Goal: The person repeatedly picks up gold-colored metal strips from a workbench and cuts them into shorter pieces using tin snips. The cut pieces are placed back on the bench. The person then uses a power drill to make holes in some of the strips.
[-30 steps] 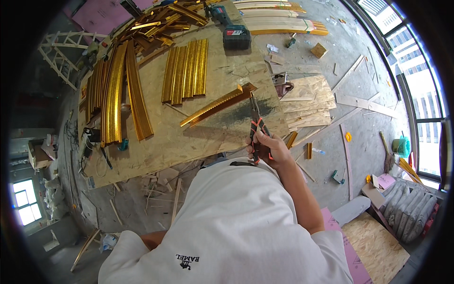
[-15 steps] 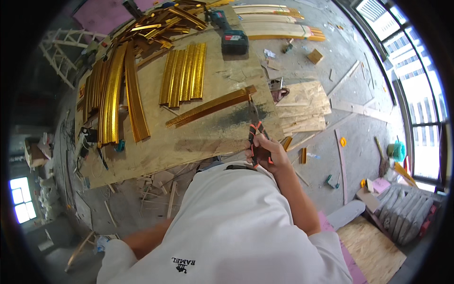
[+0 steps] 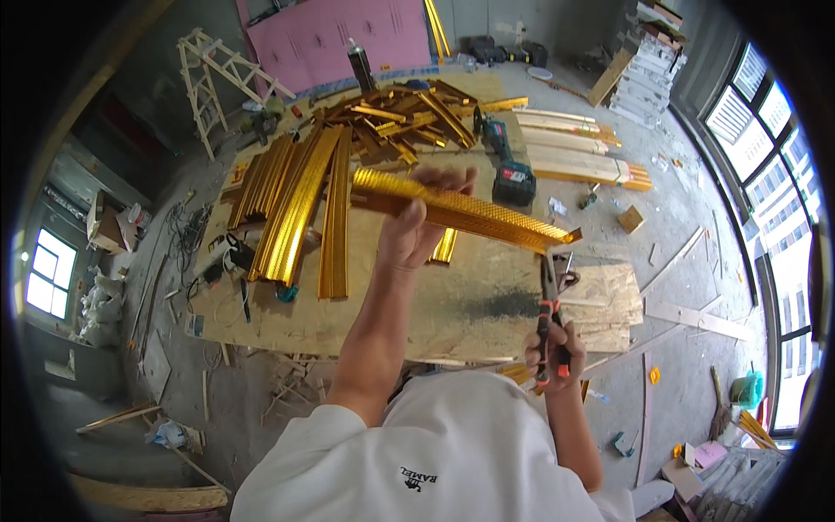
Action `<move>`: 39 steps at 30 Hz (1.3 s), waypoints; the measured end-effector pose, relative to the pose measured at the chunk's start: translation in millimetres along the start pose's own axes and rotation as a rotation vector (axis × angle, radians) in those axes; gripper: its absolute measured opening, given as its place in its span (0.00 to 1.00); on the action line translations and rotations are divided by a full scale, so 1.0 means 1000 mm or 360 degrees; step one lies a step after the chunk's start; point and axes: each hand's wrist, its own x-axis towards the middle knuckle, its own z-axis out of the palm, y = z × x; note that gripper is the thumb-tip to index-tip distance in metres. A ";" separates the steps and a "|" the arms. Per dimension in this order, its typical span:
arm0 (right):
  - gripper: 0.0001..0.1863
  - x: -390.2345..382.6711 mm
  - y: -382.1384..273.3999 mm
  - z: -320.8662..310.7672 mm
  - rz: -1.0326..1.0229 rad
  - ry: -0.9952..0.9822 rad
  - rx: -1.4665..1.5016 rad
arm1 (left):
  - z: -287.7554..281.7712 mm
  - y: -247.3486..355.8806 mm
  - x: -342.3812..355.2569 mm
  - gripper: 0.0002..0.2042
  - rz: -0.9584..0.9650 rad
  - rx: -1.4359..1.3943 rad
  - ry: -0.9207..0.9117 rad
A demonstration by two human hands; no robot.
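Note:
My left hand (image 3: 405,233) is closed round a gold, ribbed metal trim strip (image 3: 487,219), raised above the wooden work table (image 3: 417,326). Red-and-black pliers (image 3: 548,315) are gripped in my right hand (image 3: 569,344). Their jaws point up at the strip's right end and appear to meet its lower edge; whether they pinch it is too small to tell. Behind my left hand lies part of another gold strip (image 3: 444,246). Longer gold strips (image 3: 300,217) lie side by side at the table's left.
A pile of short gold offcuts (image 3: 391,117) covers the table's far side. A cordless power tool (image 3: 509,165) lies right of it, near bundled pale boards (image 3: 570,157). Chipboard sheets (image 3: 609,287) sit beyond the right edge. A wooden stepladder (image 3: 209,83) stands at the far left.
The strip that lay on the table is now lifted in my left hand, which has come up into view. My right hand has shifted right with the pliers. The view has tilted upward.

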 end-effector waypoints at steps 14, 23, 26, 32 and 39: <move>0.14 0.022 -0.021 0.081 0.0149 0.0907 -0.2839 | 0.004 -0.027 -0.005 0.39 -0.0869 0.2010 -0.0141; 0.13 0.014 -0.024 0.051 0.0019 0.0652 -0.3370 | 0.015 -0.053 -0.056 0.35 -0.1467 0.1795 -0.0319; 0.12 0.013 -0.023 0.049 0.0031 0.0647 -0.3352 | 0.014 -0.052 -0.058 0.36 -0.1487 0.1827 -0.0357; 0.11 0.015 -0.025 0.049 0.0126 0.0560 -0.3300 | 0.003 -0.056 -0.064 0.39 -0.1472 0.1818 -0.0365; 0.10 0.013 -0.023 0.047 0.0052 0.0532 -0.3177 | 0.005 -0.057 -0.062 0.44 -0.1551 0.1924 -0.0344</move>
